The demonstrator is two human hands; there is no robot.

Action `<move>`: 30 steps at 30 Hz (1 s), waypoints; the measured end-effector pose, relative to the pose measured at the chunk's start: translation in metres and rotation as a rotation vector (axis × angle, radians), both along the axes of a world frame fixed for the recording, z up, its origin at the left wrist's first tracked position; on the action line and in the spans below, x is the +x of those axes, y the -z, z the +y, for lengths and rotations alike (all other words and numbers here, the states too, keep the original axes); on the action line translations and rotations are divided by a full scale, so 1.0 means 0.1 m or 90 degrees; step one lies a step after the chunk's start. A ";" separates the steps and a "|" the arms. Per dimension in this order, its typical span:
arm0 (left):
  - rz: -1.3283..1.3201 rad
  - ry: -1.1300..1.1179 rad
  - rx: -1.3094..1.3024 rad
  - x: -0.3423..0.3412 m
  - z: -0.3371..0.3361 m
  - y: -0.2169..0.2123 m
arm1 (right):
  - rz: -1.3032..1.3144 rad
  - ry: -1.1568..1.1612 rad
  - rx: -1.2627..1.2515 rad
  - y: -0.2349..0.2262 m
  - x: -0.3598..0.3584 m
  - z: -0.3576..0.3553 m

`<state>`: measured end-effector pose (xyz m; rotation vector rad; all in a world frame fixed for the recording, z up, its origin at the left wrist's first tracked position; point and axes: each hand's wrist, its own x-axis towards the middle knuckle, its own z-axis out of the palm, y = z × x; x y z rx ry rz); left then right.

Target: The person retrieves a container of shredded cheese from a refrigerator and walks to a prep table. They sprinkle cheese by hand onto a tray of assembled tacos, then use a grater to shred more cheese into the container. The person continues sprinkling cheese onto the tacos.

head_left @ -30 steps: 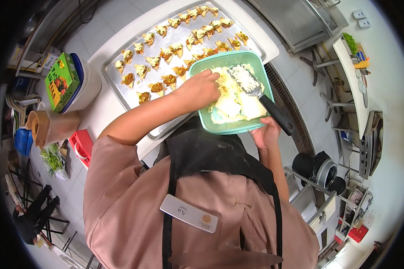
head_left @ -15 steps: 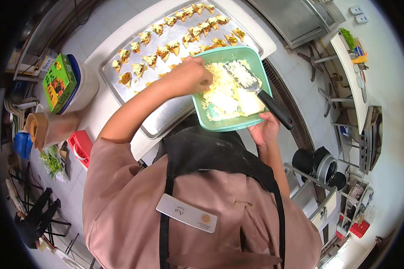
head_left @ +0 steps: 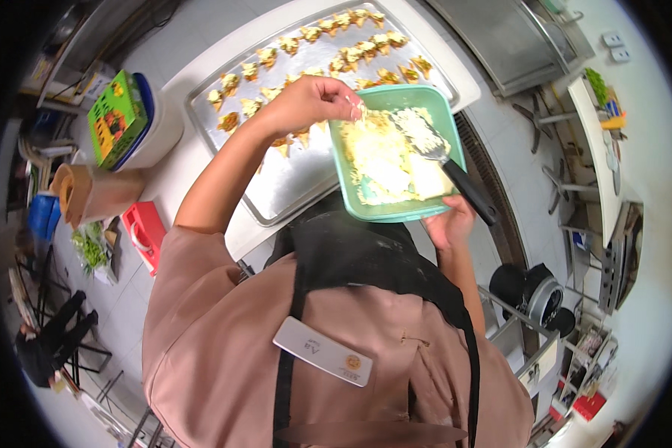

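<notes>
My left hand (head_left: 313, 103) is closed in a pinch on some pale shreds that look like grated cheese, just over the left rim of a green plastic container (head_left: 384, 212). My right hand (head_left: 451, 222) grips the container's near right corner from below, tilting it slightly. Inside lie more grated cheese (head_left: 372, 149), a pale yellow block (head_left: 431, 178) and a metal tool with a black handle (head_left: 470, 193), its head partly covered by shreds. Beyond my left hand, a metal tray (head_left: 299, 179) bears rows of small triangular chips (head_left: 355, 52) with toppings, many crowned with pale shreds.
The tray rests on a white table (head_left: 170, 196). Along its left side are a green box (head_left: 117, 119) on a white tub, an orange-brown container (head_left: 108, 193) and a red object (head_left: 145, 235). A person (head_left: 48, 340) is at the far left. Steel equipment (head_left: 500, 45) stands beyond the table.
My left hand has lifted from the cheese and moved up to the container's left rim, with shreds between its fingers. The whole view has shifted slightly; my right hand still holds the container.
</notes>
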<state>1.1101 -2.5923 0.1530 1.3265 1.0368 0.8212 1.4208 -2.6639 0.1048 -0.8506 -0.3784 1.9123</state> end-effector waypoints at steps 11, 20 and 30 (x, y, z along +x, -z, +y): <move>0.292 -0.372 -0.101 -1.81 -0.32 0.88 | 0.020 0.036 0.003 0.09 0.47 -0.23; 0.551 -0.369 -0.094 -2.32 -0.40 1.91 | -0.007 0.082 0.010 0.03 0.66 -0.25; 0.687 -0.411 -0.044 -2.21 -0.29 2.00 | -0.002 0.111 -0.014 0.12 0.70 -0.27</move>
